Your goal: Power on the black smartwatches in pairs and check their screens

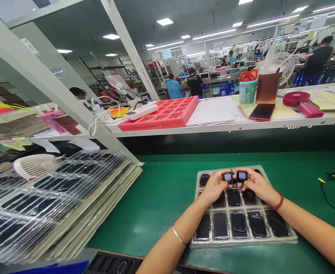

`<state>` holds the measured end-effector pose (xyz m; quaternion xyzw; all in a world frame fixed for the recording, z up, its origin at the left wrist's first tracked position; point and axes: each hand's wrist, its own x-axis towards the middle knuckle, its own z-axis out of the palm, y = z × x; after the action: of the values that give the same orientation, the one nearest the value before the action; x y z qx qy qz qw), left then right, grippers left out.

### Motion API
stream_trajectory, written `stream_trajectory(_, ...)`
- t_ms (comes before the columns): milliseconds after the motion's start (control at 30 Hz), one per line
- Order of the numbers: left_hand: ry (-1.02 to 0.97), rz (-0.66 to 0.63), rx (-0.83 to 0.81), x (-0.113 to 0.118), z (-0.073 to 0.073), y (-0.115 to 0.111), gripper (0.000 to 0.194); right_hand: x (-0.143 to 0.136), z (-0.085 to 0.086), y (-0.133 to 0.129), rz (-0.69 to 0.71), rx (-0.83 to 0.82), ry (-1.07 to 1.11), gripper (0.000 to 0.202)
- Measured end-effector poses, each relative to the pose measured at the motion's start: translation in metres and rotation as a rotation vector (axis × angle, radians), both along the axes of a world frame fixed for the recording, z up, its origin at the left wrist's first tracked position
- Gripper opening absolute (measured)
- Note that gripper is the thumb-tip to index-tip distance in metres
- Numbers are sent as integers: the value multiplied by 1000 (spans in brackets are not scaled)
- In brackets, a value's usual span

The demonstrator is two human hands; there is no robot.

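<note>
My left hand (215,186) is closed on a small black smartwatch body (228,177) whose lit screen shows a QR code. Beside it, my right hand (257,184) grips a second smartwatch body (242,176), also lit with a QR code. Both are held side by side, screens facing me, above the far part of a clear plastic tray (243,243). In the tray's compartments lie several dark-screened watch bodies, such as one (238,222) in the near row. My hands and forearms hide some of the compartments.
Stacked plastic trays (78,213) of dark devices fill the left of the green bench (144,205). A shelf behind holds a red foam tray (167,114), papers (213,110), a phone (262,112) and a pink handheld fan (310,109). A thin cable (331,198) lies at right.
</note>
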<state>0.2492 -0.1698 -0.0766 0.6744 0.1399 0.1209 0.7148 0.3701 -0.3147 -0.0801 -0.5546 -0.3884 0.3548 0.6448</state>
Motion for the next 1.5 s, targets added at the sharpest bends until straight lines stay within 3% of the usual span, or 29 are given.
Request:
stream_trajectory(233,13,2,70,-2,7,-2,31,2,3,-3,38,-29,94,26)
stream_trajectory(433,-1,-5,32,-3,10,-3,33,2,3,-3,38,-45,95,29)
stream_trajectory(800,-2,16,23,-3,13,-8,22,0,3,-2,44,-51,14,27)
stream_trajectory(1500,5,13,82,-3,8,-7,20,0,0,-1,47,-58,3,25)
